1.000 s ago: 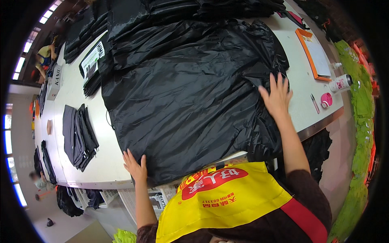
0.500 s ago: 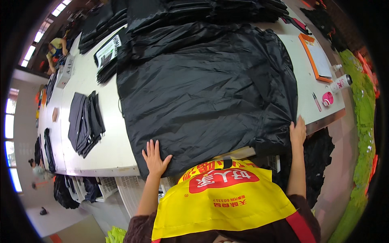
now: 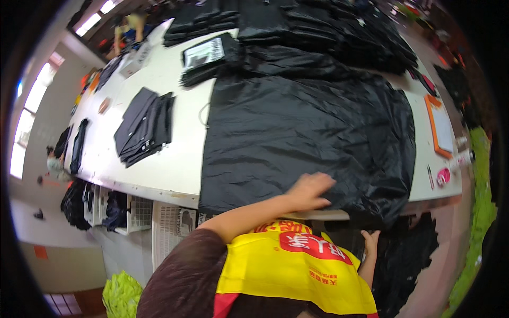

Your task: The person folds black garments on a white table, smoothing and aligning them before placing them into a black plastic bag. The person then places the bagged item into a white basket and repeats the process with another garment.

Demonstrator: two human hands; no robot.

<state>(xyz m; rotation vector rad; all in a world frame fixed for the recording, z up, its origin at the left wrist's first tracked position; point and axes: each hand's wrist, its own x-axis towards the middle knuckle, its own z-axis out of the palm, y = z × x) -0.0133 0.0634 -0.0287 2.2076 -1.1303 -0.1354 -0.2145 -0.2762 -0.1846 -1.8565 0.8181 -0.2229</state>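
A large sheet of shiny, creased black material [image 3: 302, 127] lies across the white table [image 3: 180, 159] and hangs over its front edge. My left hand [image 3: 312, 192] reaches to the right across the front of the sheet, palm down and fingers stretched out, slightly blurred. It holds nothing; whether it presses on the sheet I cannot tell. Below the table's front edge, my right hand [image 3: 370, 243] is beside the hanging right corner of the sheet. Its thumb and a finger stand apart, with nothing visible between them; the other fingers are hard to make out.
Stacks of folded black items [image 3: 297, 26] stand at the back. Folded dark garments [image 3: 146, 127] and a packaged pile [image 3: 207, 58] lie left. An orange-edged clipboard [image 3: 439, 126], a white bottle [image 3: 462, 159], a pink cap [image 3: 443, 177] and a pen [image 3: 430, 177] are right. White crates [image 3: 139, 212] sit underneath.
My left hand has swept right from the sheet's front left corner. My right hand has let go of the right edge and dropped below the tabletop. The view has turned.
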